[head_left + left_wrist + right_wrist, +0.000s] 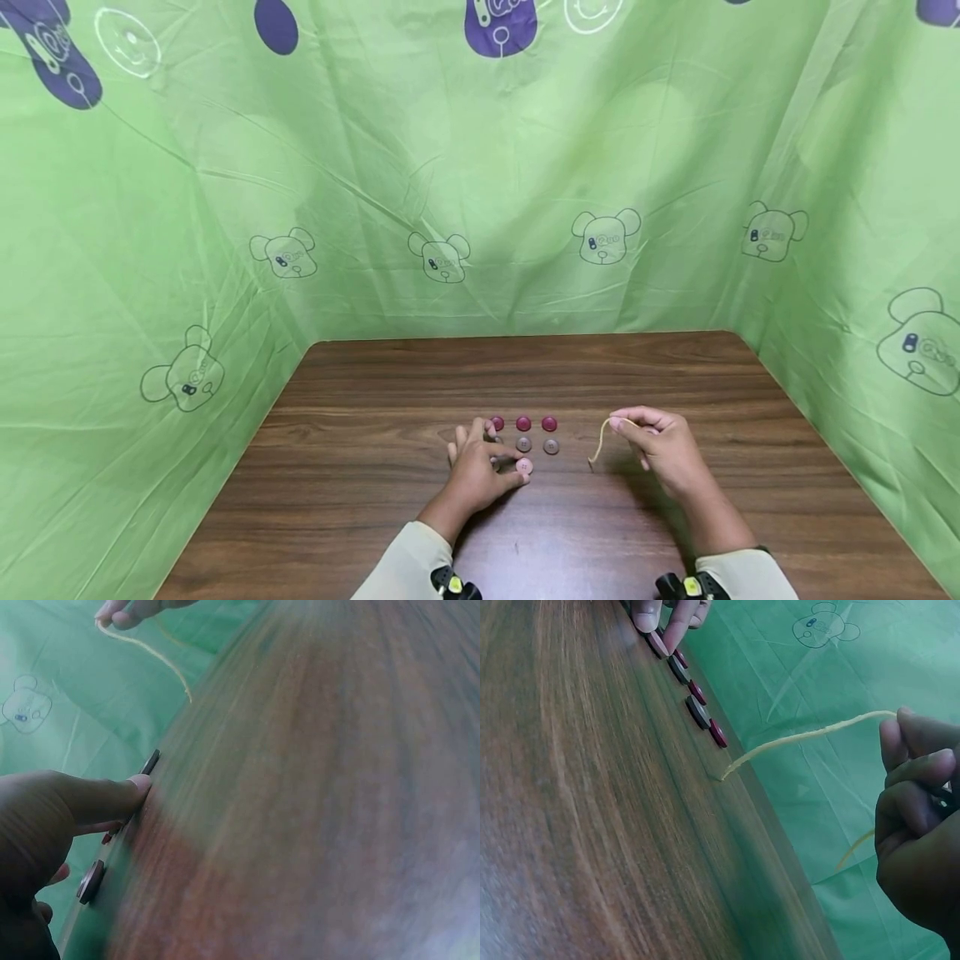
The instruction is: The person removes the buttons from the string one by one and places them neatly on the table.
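My left hand pinches a pink button by its edges between thumb and index finger, at the tabletop. Behind it lie grey-brown buttons, the leftmost partly hidden by the fingers. A row of three dark red buttons lies farther back. To the right, above the table, my right hand pinches a yellow cord between thumb and fingertips. One end of the cord hangs down toward the wood; in the right wrist view another piece of cord shows below the curled fingers.
The brown wooden table has rounded far corners. Green printed cloth hangs behind it and along both sides. Dark wrist devices sit at both light sleeves.
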A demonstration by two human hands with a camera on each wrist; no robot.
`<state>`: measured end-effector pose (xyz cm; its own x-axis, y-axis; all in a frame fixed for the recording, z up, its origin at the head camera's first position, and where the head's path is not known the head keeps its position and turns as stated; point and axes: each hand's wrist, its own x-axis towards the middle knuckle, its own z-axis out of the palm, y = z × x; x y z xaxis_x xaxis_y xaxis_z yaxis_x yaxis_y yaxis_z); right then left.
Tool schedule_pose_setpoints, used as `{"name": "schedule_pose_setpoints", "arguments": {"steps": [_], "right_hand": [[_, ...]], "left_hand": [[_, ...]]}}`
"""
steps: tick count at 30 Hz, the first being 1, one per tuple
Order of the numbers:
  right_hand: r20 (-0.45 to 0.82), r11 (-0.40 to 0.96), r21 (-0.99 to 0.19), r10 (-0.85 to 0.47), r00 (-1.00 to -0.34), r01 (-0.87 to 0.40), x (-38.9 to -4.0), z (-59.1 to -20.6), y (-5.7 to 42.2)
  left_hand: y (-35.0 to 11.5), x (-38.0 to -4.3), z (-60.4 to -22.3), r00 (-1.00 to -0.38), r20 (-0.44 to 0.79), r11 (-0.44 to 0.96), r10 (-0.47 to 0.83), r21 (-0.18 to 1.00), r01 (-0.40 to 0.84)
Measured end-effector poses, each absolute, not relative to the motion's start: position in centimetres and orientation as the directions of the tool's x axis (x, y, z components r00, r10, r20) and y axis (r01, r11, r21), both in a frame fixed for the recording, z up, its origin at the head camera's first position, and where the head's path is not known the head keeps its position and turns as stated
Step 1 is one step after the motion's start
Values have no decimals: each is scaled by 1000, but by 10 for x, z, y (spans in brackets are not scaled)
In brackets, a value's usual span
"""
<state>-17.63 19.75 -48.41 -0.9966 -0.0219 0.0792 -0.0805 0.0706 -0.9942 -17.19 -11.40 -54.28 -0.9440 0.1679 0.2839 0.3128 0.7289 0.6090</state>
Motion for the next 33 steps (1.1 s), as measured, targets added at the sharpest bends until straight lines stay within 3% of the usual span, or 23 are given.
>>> {"name": "schedule_pose_setpoints", "arguments": {"steps": [14,24,33], "right_hand": [[-57,89,-994,2,-998,57,-179,-480,198],[16,-61,-998,-314,-949,3,-178,-484,203],[92,-78,-995,-393,-915,-67,-181,-490,203]], "left_hand": [[-114,-170,-542,-946,288,699,146,647,305],[-113,-169,-538,-953,284,681,104,678,276],[-113,-169,-536,-953,290,667,85,694,270]]}}
